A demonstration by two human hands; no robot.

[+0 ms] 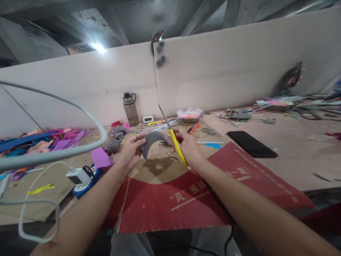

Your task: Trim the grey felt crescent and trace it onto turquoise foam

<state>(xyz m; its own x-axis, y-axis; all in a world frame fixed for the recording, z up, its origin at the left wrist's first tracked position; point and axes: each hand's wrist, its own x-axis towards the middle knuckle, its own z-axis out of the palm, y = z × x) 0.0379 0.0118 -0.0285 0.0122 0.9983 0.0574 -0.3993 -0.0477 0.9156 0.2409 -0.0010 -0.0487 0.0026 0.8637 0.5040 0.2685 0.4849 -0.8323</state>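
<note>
A grey crescent-shaped piece [154,138] is held up over the cardboard, its curve arching upward. My left hand [133,151] pinches its left end between thumb and fingers. My right hand [188,145] is closed around scissors with yellow handles [179,147], whose blades point up and away. The fingertips of that hand also reach the crescent's right end. Beneath both hands lies a red and brown cardboard sheet [170,209] with white printed characters.
A grey bottle [130,110] and small white clock [148,119] stand by the partition. A black phone [252,144] lies right. Colored scraps [66,140], a white charger [78,175] and a blue power strip are left. A pale cable [66,153] loops across the left foreground.
</note>
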